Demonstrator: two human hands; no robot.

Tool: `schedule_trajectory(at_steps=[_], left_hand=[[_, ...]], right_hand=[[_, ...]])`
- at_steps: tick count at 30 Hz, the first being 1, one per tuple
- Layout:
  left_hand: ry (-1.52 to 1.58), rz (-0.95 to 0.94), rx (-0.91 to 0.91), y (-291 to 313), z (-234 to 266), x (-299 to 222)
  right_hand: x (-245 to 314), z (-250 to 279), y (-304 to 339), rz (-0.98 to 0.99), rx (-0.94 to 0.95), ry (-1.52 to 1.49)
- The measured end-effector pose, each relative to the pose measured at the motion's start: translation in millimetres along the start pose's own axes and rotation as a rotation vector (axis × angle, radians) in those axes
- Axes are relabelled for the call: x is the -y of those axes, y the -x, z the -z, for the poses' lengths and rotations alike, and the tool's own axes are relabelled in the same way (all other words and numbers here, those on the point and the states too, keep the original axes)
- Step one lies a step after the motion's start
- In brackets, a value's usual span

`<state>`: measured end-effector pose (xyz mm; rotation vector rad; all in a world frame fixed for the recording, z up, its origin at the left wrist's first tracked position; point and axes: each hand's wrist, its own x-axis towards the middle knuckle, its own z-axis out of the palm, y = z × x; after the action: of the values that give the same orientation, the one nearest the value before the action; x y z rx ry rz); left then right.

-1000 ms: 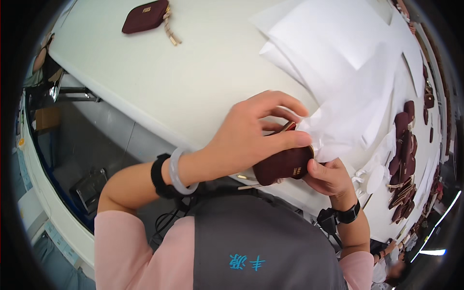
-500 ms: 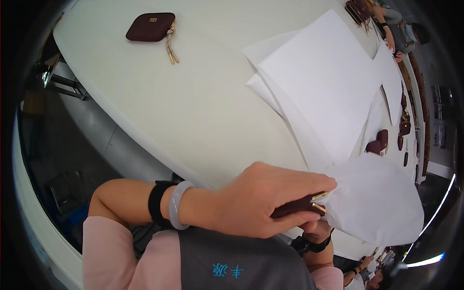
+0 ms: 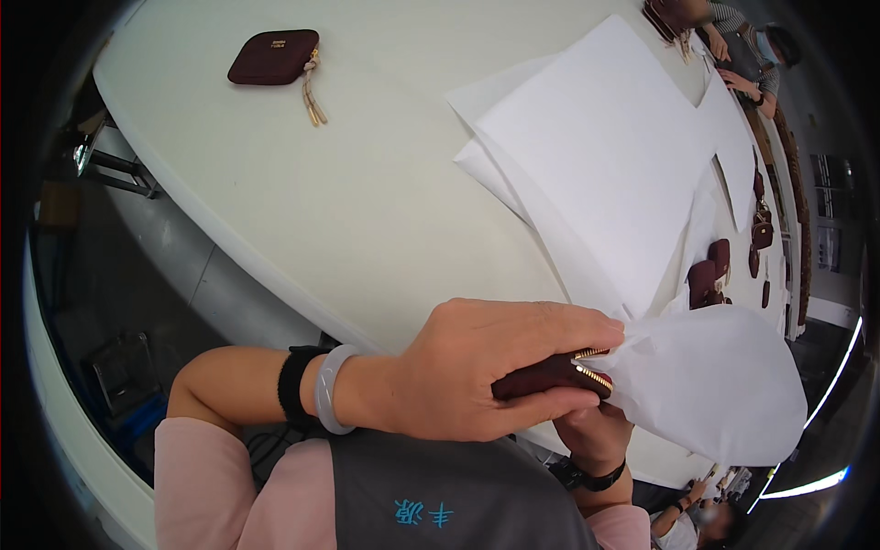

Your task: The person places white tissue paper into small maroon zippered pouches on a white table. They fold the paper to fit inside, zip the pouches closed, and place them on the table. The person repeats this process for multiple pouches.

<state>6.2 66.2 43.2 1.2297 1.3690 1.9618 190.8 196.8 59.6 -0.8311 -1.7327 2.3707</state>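
Observation:
My left hand [image 3: 467, 367], with a pale bangle and a black band on its arm, is closed around a dark burgundy zip pouch [image 3: 541, 378]. The gold zip teeth part at the pouch's right end. From that opening a crumpled sheet of thin white paper [image 3: 715, 385] spreads to the right, my left fingertips against its gathered part. My right hand [image 3: 596, 433], wearing a black watch, is closed at the underside of the pouch, below my left thumb. Most of its fingers are hidden behind the pouch and paper.
A burgundy pouch with a tassel [image 3: 273, 57] lies at the far left of the white table [image 3: 367, 202]. Loose white sheets [image 3: 596, 137] overlap right of centre. More burgundy pouches [image 3: 704, 282] lie on the right. Co-workers sit at the far right [image 3: 747, 60] and lower right [image 3: 697, 524].
My hands and the pouch have shifted slightly left, and more of the pouch and its zip shows. My right hand shows more below it. The paper still hangs from the opening.

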Motion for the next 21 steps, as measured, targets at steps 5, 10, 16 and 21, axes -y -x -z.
schedule_trajectory(at_steps=[5, 10, 16, 21], left_hand=[[-0.055, -0.127, 0.044, 5.4, -10.9, 0.1], [-0.007, -0.007, 0.1, -7.2, 0.5, 5.4], [0.133, 0.085, 0.02, -0.3, 4.4, 7.6], [-0.005, 0.026, 0.118, 1.4, -7.5, 4.2]], right_hand=[[-8.6, 24.2, 0.4, 0.071, 0.258, 0.325], [1.1, -7.4, -11.0, -0.028, 0.098, -0.025], [-12.1, -5.6, -20.0, 0.23, -0.045, -0.221], [-6.9, 3.7, -21.3, 0.195, 0.005, 0.283]])
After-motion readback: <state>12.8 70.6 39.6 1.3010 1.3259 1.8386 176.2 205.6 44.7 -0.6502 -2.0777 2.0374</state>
